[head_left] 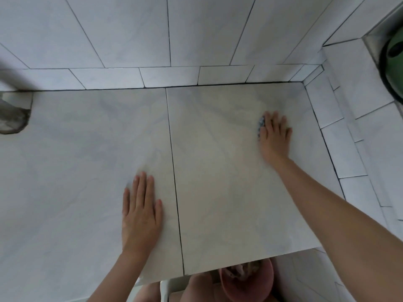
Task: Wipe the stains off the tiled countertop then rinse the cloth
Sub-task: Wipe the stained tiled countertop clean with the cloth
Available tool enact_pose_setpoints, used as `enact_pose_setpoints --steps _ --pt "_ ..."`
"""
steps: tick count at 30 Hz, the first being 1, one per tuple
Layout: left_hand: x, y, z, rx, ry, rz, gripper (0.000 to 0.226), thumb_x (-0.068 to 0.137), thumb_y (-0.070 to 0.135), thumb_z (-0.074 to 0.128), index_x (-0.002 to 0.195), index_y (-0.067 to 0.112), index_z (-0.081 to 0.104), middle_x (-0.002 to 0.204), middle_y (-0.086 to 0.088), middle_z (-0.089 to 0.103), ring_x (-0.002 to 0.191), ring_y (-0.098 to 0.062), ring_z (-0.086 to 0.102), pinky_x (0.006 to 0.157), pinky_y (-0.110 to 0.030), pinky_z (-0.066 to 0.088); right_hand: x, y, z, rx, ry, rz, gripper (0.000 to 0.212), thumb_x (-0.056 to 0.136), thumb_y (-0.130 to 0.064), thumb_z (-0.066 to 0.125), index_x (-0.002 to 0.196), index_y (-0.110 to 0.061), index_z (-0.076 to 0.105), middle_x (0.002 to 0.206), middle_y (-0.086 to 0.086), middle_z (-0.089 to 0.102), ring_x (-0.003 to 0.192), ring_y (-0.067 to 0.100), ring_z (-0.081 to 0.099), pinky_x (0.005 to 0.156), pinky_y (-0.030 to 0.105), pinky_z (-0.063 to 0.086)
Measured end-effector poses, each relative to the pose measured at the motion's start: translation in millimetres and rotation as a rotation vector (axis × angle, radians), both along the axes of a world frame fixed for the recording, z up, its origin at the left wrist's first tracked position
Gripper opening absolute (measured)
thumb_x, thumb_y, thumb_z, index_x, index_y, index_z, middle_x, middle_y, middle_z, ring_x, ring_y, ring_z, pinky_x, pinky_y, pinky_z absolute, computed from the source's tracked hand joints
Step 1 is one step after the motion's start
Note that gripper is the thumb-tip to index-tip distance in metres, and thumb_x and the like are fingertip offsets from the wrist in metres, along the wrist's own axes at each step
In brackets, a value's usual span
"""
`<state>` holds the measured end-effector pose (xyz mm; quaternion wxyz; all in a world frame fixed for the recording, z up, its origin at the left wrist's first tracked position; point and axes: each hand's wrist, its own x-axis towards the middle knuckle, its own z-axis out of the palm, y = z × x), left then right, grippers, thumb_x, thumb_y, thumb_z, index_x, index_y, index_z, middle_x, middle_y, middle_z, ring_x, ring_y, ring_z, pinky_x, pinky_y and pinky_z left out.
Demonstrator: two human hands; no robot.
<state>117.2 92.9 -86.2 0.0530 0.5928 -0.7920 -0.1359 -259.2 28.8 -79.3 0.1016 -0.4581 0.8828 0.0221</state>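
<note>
- The right hand (275,136) lies flat over the cloth (261,124), fingers straight and spread. It presses the cloth down rather than gripping it, which I take to be so that the whole palm bears on the rubbing.
- The cloth is on the counter (218,171), well out on the right-hand tile and near the side wall (340,136). Only a speckled blue-grey edge shows beside the fingers; the rest is under the hand.
- The left hand (140,212) is released and flat on the counter, fingers together, just left of the dark seam (175,182). It holds nothing. It looks like a prop, taking the body's weight so the other arm can reach that far.
- I can't pick out any stains from here; the tile near the cloth looks only faintly hazy.
- A pink bucket (265,286) stands below the front edge, with something pale in it. I'd guess it is kept close for rinsing, but whether it holds water I can't tell.
- By my reckoning the wiping is under way and the rinse is not yet begun.
- A dark green thing (392,62) sits up at the far right, well clear of the wiping.
</note>
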Motion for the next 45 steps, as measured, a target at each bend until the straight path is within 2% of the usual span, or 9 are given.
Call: enact_pose_setpoints --steps 3,10,14,26,31,36,38,41,45 --pt "-0.9 0.2 1.1 0.002 0.003 0.005 0.058 0.094 0.030 0.023 0.148 0.007 0.021 0.156 -0.008 0.018 0.145 -0.018 0.012 0.118 -0.041 0.009 39.0 -39.8 -0.6 -0.031 -0.013 0.013 0.052 0.102 -0.026 0.021 0.150 -0.022 0.003 0.159 0.004 -0.004 0.145 0.028 -0.005 0.116 0.045 -0.002" --pt "-1.3 0.3 1.3 -0.006 0.033 0.010 0.057 0.093 0.028 0.028 0.146 0.006 0.027 0.154 -0.009 0.023 0.144 -0.019 0.015 0.118 -0.041 0.011 218.6 -70.4 0.1 -0.083 -0.093 0.664 0.052 0.100 -0.031 0.026 0.149 -0.028 0.009 0.158 -0.003 0.002 0.146 0.022 -0.003 0.115 0.039 -0.006" --pt "-1.1 0.0 2.3 -0.002 0.034 0.015 0.057 0.093 0.028 0.028 0.146 0.007 0.027 0.154 -0.009 0.023 0.144 -0.019 0.016 0.118 -0.042 0.013 225.8 -51.4 -3.9 -0.035 -0.136 1.018 0.051 0.099 -0.036 0.025 0.149 -0.029 0.014 0.158 -0.002 0.009 0.146 0.021 0.003 0.114 0.035 -0.005" --pt "-1.6 -0.5 3.4 0.011 0.056 0.019 0.058 0.093 0.028 0.028 0.147 0.009 0.024 0.156 -0.007 0.020 0.145 -0.018 0.013 0.118 -0.042 0.012 55.4 -100.9 -4.4 -0.081 -0.037 0.030 0.051 0.102 -0.028 0.018 0.150 -0.020 0.004 0.158 0.010 -0.002 0.145 0.030 -0.004 0.117 0.043 -0.002" --pt "-1.6 -0.4 3.6 0.006 0.059 0.018 0.057 0.093 0.027 0.029 0.147 0.008 0.026 0.155 -0.008 0.022 0.145 -0.019 0.014 0.118 -0.042 0.013 131.9 -125.7 -1.6 -0.158 -0.063 0.310 0.053 0.100 -0.031 0.025 0.150 -0.022 0.010 0.158 0.008 0.005 0.145 0.029 0.005 0.115 0.043 0.004" --pt "-1.2 -0.2 3.3 0.000 0.063 0.017 0.057 0.093 0.027 0.029 0.146 0.007 0.027 0.155 -0.009 0.023 0.144 -0.019 0.016 0.117 -0.042 0.013 162.1 -118.4 -3.0 -0.337 -0.175 0.477 0.048 0.091 -0.029 0.035 0.127 -0.005 0.055 0.118 0.022 0.057 0.114 0.035 0.049 0.104 0.051 0.033" --pt "-1.4 0.0 2.7 -0.001 0.060 0.016 0.057 0.093 0.027 0.029 0.146 0.007 0.026 0.155 -0.009 0.022 0.145 -0.019 0.015 0.117 -0.043 0.014 151.7 -115.9 -5.6 -0.321 -0.136 0.450 0.051 0.094 -0.032 0.031 0.131 -0.004 0.051 0.130 0.023 0.051 0.124 0.036 0.045 0.110 0.048 0.027" --pt "-0.5 0.1 2.4 0.002 0.061 0.014 0.057 0.094 0.027 0.029 0.147 0.007 0.025 0.155 -0.008 0.021 0.145 -0.019 0.014 0.117 -0.043 0.014 138.1 -115.8 -7.4 -0.185 -0.080 0.411 0.053 0.101 -0.035 0.025 0.148 -0.011 0.020 0.156 0.010 0.018 0.145 0.026 0.011 0.117 0.038 -0.001" --pt "-0.8 0.3 2.7 0.002 0.061 0.013 0.056 0.094 0.026 0.029 0.147 0.007 0.024 0.155 -0.008 0.020 0.145 -0.019 0.014 0.117 -0.044 0.015 137.0 -114.9 -8.6 -0.155 -0.085 0.420 0.056 0.102 -0.037 0.025 0.150 -0.013 0.010 0.158 0.009 0.006 0.146 0.025 0.001 0.117 0.037 -0.006"
